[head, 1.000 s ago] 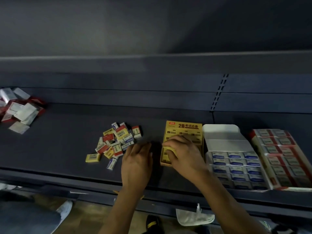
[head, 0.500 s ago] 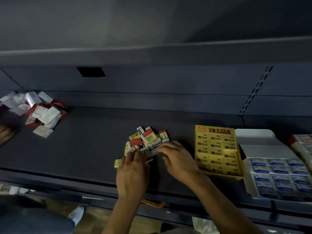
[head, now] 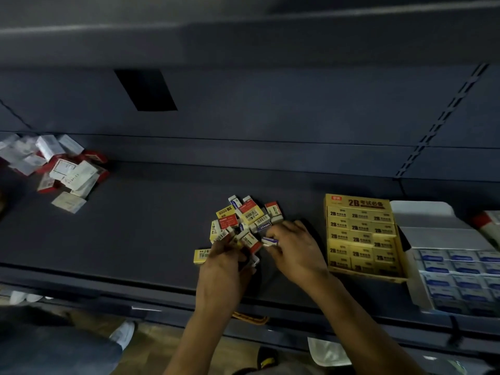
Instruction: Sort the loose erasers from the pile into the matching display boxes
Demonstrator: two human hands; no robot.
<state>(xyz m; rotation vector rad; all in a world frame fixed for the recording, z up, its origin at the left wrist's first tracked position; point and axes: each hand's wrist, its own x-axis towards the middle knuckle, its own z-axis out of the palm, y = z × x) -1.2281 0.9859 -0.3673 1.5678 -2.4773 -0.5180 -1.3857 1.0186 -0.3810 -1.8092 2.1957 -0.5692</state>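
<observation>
A pile of loose erasers (head: 247,217) in yellow, red and blue-white sleeves lies on the dark shelf (head: 151,226). Both hands are at its near edge. My right hand (head: 295,250) pinches a blue-white eraser (head: 269,241) between thumb and fingers. My left hand (head: 224,263) has its fingers curled into the pile's near side; what they grip is hidden. A single yellow eraser (head: 201,256) lies just left of that hand. Right of the pile stands the yellow display box (head: 361,234), full of yellow erasers, then the white box (head: 443,234) with blue erasers.
A heap of red and white small boxes (head: 61,169) lies at the shelf's far left. A red-and-white display box (head: 489,226) shows at the right edge. The shelf's front lip (head: 135,293) runs below the hands. A person's leg and shoe (head: 123,332) stand on the floor at left.
My right hand has left the yellow display box and moved left to the pile, where it now pinches a blue-white eraser. My left hand has reached into the pile. The view has shifted left.
</observation>
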